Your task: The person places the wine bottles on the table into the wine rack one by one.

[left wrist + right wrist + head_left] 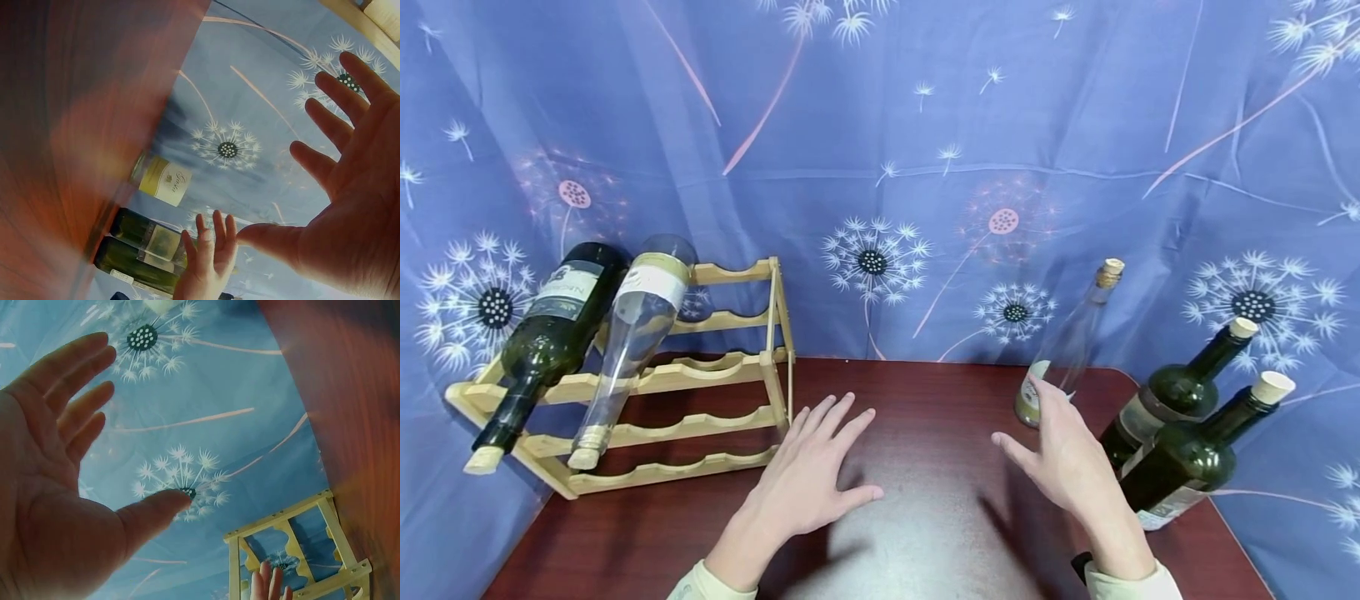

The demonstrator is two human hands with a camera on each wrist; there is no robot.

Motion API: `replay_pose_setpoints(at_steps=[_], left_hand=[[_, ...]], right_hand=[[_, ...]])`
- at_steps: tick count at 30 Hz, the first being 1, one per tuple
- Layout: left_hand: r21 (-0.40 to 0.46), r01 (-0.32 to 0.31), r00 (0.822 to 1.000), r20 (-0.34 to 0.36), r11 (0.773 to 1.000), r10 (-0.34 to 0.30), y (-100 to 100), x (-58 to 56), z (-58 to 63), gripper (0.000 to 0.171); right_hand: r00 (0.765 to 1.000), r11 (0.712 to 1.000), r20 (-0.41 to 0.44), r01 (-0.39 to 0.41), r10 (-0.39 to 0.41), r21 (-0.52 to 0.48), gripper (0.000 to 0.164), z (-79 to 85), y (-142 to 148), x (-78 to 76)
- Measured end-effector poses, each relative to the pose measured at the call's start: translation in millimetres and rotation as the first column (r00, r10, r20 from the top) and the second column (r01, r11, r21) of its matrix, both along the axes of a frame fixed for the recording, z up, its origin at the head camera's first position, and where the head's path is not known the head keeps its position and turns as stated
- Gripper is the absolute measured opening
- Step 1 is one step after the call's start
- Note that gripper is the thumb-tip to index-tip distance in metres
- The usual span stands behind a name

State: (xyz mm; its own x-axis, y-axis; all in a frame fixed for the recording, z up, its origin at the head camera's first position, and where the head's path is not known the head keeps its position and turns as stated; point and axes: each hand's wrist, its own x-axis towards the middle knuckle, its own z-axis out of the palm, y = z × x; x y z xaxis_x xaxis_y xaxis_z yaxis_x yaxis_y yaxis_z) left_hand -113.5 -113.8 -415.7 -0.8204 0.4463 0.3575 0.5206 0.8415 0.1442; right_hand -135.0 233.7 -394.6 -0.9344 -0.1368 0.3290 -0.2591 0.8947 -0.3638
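Near the dark-red wooden table (pixel 917 508)'s far right corner, a clear cork-stoppered glass bottle (pixel 1070 342) stands upright, neck up; your left hand (pixel 812 479) and right hand (pixel 1063 454) are empty, fingers extended.

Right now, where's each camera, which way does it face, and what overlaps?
Head: on the head, facing forward and down at the table; shows left hand, right hand, pale sleeves.
Left wrist: on that wrist, facing past the palm toward the clear bottle and green bottles; shows both hands.
Right wrist: on that wrist, facing past the palm toward the rack; shows right hand, left fingers.
Head and right wrist share the rack.
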Motion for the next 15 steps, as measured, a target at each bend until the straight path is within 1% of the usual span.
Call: replay_pose_setpoints(at_steps=[5, 8, 10, 12, 15], left_hand=[[0.007, 0.007, 1.000, -0.005, 1.000, -0.007, 1, 0.1, 1.8, 0.093], [-0.001, 0.003, 1.000, -0.011, 1.000, -0.003, 1, 0.4, 2.9, 0.093], [-0.005, -0.001, 1.000, -0.013, 1.000, 0.001, 1, 0.4, 3.2, 0.092], [-0.003, -0.002, 1.000, -0.010, 1.000, 0.002, 0, 0.8, 3.4, 0.092], [0.008, 0.000, 1.000, -0.006, 1.000, 0.000, -1, 1.3, 3.6, 0.092]], right_hand=[[0.996, 0.995, -0.022, 0.082, -0.083, -0.063, 0.098, -3.7, 4, -6.7], [0.986, 0.983, -0.060, 0.148, -0.155, -0.113, 0.095, -4.4, 7, -10.8], [0.973, 0.969, -0.081, 0.201, -0.215, -0.146, 0.092, -4.4, 8, -13.6], [0.957, 0.949, -0.089, 0.258, -0.277, -0.184, 0.092, -4.4, 9, -17.0], [0.930, 0.912, -0.072, 0.335, -0.360, -0.235, 0.095, -5.7, 11, -24.3]])
